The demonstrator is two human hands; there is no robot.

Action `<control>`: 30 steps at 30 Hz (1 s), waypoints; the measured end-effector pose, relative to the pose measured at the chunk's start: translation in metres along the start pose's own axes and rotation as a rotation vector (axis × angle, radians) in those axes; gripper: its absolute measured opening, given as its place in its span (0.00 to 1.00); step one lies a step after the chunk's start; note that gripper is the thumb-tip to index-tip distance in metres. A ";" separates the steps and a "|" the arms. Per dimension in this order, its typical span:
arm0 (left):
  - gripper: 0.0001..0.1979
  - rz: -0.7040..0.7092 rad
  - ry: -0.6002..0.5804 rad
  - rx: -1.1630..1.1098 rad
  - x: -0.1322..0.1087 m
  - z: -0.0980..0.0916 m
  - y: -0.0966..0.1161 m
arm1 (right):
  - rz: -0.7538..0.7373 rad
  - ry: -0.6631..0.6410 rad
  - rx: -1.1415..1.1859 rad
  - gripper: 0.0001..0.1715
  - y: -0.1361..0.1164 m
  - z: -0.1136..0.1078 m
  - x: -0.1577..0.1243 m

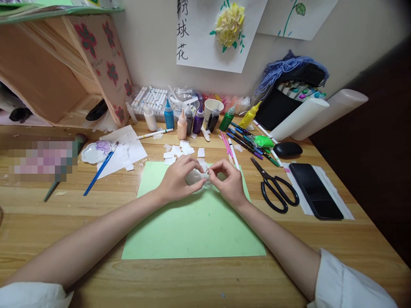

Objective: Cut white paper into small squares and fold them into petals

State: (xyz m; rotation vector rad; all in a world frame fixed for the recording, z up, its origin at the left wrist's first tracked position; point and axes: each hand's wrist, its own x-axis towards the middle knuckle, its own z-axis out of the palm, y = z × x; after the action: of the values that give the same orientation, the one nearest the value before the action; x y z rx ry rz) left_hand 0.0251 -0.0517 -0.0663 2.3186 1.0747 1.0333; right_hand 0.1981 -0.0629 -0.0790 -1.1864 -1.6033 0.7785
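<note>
Left hand (178, 179): I see it closed on the white paper wad (195, 176).
Right hand (228, 182): pinching the same wad.
Beneath: green sheet (192, 226).

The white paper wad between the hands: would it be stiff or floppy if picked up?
Probably floppy and light: the white paper wad looks crumpled and thin, pinched by the left hand and right hand. It likely dents or tears easily.

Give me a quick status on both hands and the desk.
Left hand and right hand both pinching white paper wad over green sheet. Scissors lie right, apart.
</note>
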 end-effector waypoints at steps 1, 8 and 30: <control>0.07 0.001 0.003 0.009 0.000 0.001 0.000 | 0.000 0.002 -0.001 0.03 0.000 0.000 0.000; 0.02 -0.001 0.032 0.009 -0.001 0.002 -0.003 | -0.116 0.023 -0.034 0.05 -0.002 0.001 0.000; 0.06 -0.004 -0.002 -0.052 0.000 0.000 -0.002 | -0.106 -0.060 0.015 0.02 -0.005 0.001 0.002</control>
State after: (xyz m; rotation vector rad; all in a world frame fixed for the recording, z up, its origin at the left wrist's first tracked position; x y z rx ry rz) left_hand 0.0241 -0.0506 -0.0675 2.2749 1.0395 1.0448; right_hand 0.1952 -0.0629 -0.0746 -1.0670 -1.6928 0.7626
